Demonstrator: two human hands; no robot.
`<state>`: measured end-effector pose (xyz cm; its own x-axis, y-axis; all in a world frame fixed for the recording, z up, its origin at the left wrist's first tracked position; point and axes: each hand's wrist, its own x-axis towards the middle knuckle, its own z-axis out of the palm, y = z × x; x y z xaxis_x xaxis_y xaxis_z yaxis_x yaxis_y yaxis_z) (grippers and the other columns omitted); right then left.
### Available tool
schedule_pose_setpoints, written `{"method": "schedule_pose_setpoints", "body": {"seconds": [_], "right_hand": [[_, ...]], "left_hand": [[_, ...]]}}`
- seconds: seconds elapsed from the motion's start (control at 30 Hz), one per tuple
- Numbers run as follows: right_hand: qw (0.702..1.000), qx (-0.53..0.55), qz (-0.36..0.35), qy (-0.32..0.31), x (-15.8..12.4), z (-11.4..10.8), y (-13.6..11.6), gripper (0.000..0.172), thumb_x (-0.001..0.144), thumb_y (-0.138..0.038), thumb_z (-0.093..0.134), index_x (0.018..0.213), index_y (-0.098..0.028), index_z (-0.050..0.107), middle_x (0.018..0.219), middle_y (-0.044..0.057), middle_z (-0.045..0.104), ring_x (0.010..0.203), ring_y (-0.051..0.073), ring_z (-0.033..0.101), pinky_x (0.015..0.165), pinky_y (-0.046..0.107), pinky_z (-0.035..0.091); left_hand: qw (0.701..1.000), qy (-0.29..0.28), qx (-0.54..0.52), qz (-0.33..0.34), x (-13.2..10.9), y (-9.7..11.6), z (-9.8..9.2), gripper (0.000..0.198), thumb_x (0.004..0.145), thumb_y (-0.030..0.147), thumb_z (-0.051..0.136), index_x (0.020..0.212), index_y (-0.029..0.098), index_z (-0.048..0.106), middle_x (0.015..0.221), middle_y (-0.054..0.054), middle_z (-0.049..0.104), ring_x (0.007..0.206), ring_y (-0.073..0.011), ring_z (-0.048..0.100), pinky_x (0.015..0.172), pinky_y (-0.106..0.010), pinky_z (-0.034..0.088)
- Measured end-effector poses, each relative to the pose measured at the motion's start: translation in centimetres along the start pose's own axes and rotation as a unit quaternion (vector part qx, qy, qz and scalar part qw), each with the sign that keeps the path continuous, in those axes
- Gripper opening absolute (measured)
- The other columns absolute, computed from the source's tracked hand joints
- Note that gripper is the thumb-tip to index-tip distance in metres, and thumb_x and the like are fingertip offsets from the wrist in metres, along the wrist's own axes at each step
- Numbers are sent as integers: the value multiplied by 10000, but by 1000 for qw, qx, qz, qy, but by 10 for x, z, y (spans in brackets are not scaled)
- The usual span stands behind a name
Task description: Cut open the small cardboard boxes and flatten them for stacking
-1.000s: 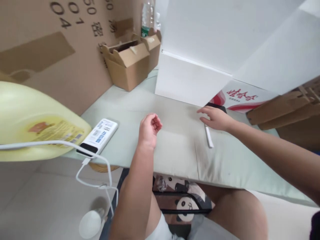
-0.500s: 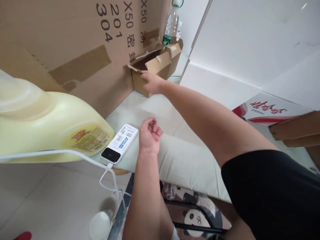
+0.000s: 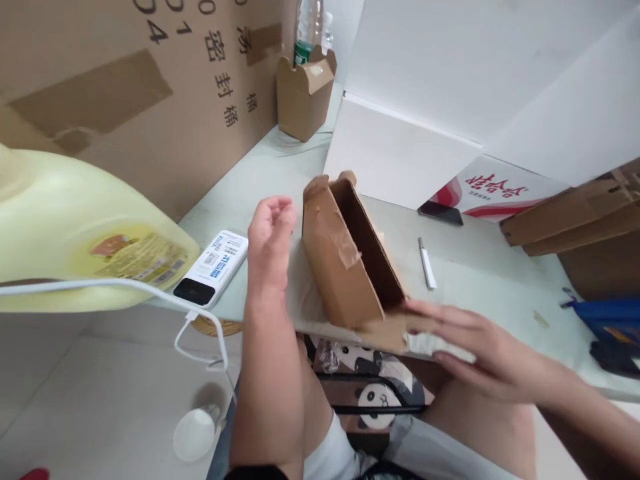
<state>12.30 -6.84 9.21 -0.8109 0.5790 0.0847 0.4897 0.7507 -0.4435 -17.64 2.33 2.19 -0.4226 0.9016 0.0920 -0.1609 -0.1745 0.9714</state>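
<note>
A small brown cardboard box (image 3: 340, 260) stands near the front edge of the table, its narrow opening facing up. My right hand (image 3: 470, 343) is at the box's near right corner, fingers stretched out and thumb apart. Its fingertips touch the corner by a flap (image 3: 383, 333), which is blurred. To the left of the box, my left hand (image 3: 273, 230) is raised, its fingers loosely curled together around nothing that I can see. A gap separates it from the box. A white power bank (image 3: 213, 267) with a plugged-in cable lies left of that hand.
A second small carton (image 3: 303, 100) stands at the back before clear bottles (image 3: 310, 27). A pale yellow jug (image 3: 100, 227) is at left, against a large carton (image 3: 200, 147). Toward the right lie a white pen-like tool (image 3: 427, 263), a dark phone (image 3: 441, 213) and a blue item (image 3: 607, 320).
My right hand has come back from the rear, and one of the two small boxes there now stands near the front edge. My left hand has turned and risen slightly. The view has shifted right.
</note>
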Motion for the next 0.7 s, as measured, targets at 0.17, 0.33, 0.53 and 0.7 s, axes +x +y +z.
{"method": "schedule_pose_setpoints", "body": {"seconds": [0.17, 0.33, 0.53, 0.7], "right_hand": [[995, -78, 30, 57, -32, 31, -32, 303, 952, -117, 479, 1165, -188, 683, 1481, 141, 613, 1003, 227, 770, 860, 350, 662], [990, -77, 55, 104, -32, 48, -28, 253, 966, -143, 473, 1145, -153, 653, 1574, 205, 495, 1089, 263, 752, 879, 390, 640], [952, -42, 150, 262, -36, 68, -11, 227, 942, -91, 559, 1125, -226, 572, 1751, 133, 159, 960, 172, 757, 760, 316, 625], [924, -74, 212, 310, -21, 80, 10, 335, 958, -166, 570, 1284, -237, 604, 1728, 161, 211, 907, 194, 748, 769, 386, 632]], "left_hand": [[961, -195, 151, 126, -19, 11, 36, 639, 783, 517, 795, 1346, 327, 560, 1463, -64, 579, 1415, -327, 508, 1176, -512, 439], [940, -243, 152, 184, -4, -15, 50, 769, 834, 340, 725, 1528, 379, 397, 1533, -73, 485, 1427, -342, 486, 1189, -541, 433], [953, -252, 76, 151, 15, -35, 45, 770, 895, 395, 640, 1572, 461, 278, 1283, -68, 567, 1149, -292, 654, 981, -501, 590], [940, -257, 109, 198, 13, -45, 56, 682, 921, 592, 644, 1534, 450, 381, 1196, -47, 621, 1188, -290, 649, 1138, -573, 483]]}}
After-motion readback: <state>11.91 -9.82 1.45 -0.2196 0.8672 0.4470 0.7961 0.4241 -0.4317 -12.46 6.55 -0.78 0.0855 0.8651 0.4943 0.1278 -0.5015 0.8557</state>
